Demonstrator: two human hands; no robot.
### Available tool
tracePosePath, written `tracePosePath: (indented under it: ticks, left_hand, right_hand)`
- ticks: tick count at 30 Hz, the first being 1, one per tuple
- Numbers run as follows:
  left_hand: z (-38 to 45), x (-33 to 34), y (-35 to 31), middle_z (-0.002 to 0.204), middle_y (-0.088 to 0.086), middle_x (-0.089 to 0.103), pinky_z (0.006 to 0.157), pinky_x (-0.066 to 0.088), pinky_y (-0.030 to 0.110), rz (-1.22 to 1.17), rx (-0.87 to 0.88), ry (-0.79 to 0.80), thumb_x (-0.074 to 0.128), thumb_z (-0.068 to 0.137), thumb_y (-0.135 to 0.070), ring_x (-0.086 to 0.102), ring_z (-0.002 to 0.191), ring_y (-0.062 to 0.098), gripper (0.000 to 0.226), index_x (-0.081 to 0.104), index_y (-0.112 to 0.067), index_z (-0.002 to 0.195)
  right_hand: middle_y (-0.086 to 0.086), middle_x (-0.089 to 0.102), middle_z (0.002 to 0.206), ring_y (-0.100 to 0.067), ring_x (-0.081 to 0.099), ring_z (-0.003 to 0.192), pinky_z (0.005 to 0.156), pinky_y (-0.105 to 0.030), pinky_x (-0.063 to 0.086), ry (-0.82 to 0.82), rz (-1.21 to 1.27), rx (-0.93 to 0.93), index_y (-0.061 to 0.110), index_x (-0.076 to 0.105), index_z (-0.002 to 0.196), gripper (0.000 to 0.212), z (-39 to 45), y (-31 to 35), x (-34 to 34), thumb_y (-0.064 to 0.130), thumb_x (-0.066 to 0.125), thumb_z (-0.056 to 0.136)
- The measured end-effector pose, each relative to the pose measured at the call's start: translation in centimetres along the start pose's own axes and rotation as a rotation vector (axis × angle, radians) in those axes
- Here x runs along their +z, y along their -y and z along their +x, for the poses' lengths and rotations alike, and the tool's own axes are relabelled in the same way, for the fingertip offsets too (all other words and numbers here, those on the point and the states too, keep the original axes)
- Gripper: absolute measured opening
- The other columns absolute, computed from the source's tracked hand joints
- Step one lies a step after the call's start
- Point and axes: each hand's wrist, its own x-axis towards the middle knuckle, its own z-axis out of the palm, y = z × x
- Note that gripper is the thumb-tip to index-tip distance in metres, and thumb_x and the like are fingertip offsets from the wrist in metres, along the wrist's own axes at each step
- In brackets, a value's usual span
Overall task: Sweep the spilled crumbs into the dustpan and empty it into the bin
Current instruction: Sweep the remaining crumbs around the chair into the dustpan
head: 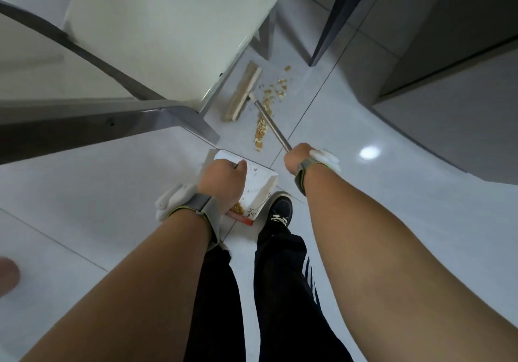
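The right hand (297,157) grips the metal-handled broom (243,92), fingers closed round its shaft. Golden-brown crumbs (266,114) lie on the white tiled floor (336,126) ahead of those fingers. The left hand (222,183) grips the white plastic dustpan (256,185) just below them.

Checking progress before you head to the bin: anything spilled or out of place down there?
Yes. Crumbs still lie strewn on the floor beside the broom head, in a trail towards the dustpan. Only a small pile sits in the dustpan, by the left hand.
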Motion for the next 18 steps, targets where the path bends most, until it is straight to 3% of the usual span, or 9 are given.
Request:
tracePosePath:
  ticks: [3, 5, 8, 12, 14, 16, 18]
  left_hand:
    - [-0.1, -0.2, -0.9, 0.058, 0.005, 0.031, 0.053, 0.022, 0.025, 0.019, -0.03, -0.008, 0.038, 0.098, -0.029, 0.029, 0.052, 0.019, 0.046, 0.029, -0.012, 0.056]
    - [-0.2, 0.0, -1.2, 0.056, 0.005, 0.03, 0.052, 0.023, 0.026, 0.02, -0.014, 0.008, 0.037, 0.098, -0.027, 0.028, 0.051, 0.019, 0.045, 0.028, -0.012, 0.056]
    - [-0.5, -0.1, -1.3, 0.055, 0.004, 0.026, 0.05, 0.022, 0.026, 0.044, 0.014, 0.039, 0.036, 0.099, -0.025, 0.026, 0.05, 0.019, 0.046, 0.025, -0.012, 0.056]
    - [-0.6, 0.0, -1.7, 0.056, 0.005, 0.03, 0.059, 0.029, 0.027, 0.08, 0.013, 0.066, 0.034, 0.099, -0.025, 0.034, 0.056, 0.023, 0.047, 0.027, -0.011, 0.054]
    - [-0.6, 0.1, -1.8, 0.055, 0.006, 0.031, 0.059, 0.029, 0.027, 0.094, 0.018, 0.063, 0.034, 0.098, -0.025, 0.032, 0.054, 0.023, 0.048, 0.028, -0.01, 0.053]
    - [-0.6, 0.2, -1.7, 0.053, 0.005, 0.029, 0.052, 0.024, 0.026, 0.103, 0.028, 0.072, 0.034, 0.098, -0.025, 0.028, 0.049, 0.021, 0.048, 0.027, -0.01, 0.053]
    - [-0.6, 0.4, -1.4, 0.054, 0.004, 0.026, 0.05, 0.021, 0.026, 0.1, 0.039, 0.079, 0.035, 0.098, -0.024, 0.024, 0.049, 0.019, 0.047, 0.024, -0.012, 0.054]
  right_hand:
    - [-0.017, 0.057, 0.098, -0.028, 0.049, 0.082, 0.072, -0.035, 0.043, -0.034, 0.131, 0.126, -0.001, 0.059, 0.121, 0.038, -1.5, -4.6, -0.4, 0.021, 0.048, 0.092]
    - [-0.014, 0.065, 0.089, -0.028, 0.055, 0.073, 0.071, -0.04, 0.052, -0.068, 0.163, 0.209, 0.006, 0.068, 0.105, 0.037, -2.6, -8.0, -0.3, 0.031, 0.052, 0.083]
    - [-0.003, 0.064, 0.062, -0.028, 0.059, 0.056, 0.06, -0.038, 0.056, -0.153, 0.178, 0.158, 0.015, 0.068, 0.079, 0.027, -3.8, -10.7, -0.7, 0.036, 0.052, 0.079]
    - [-0.017, 0.061, 0.083, -0.024, 0.055, 0.05, 0.047, -0.029, 0.047, -0.035, 0.326, 0.123, 0.007, 0.054, 0.095, 0.009, -3.0, -8.4, -2.8, 0.012, 0.049, 0.091]
    - [-0.017, 0.064, 0.089, -0.028, 0.061, 0.061, 0.052, -0.033, 0.051, -0.157, 0.276, 0.016, 0.007, 0.056, 0.1, 0.012, -1.7, -5.9, -4.6, 0.015, 0.051, 0.092]
    - [-0.017, 0.065, 0.107, -0.033, 0.065, 0.092, 0.073, -0.042, 0.054, -0.245, 0.243, -0.023, 0.008, 0.06, 0.112, 0.025, -0.9, -3.6, -6.0, 0.018, 0.045, 0.094]
    - [-0.013, 0.061, 0.125, -0.031, 0.06, 0.114, 0.083, -0.037, 0.048, -0.231, 0.059, -0.068, 0.006, 0.058, 0.126, 0.033, -0.4, -1.3, -6.6, 0.013, 0.038, 0.1]
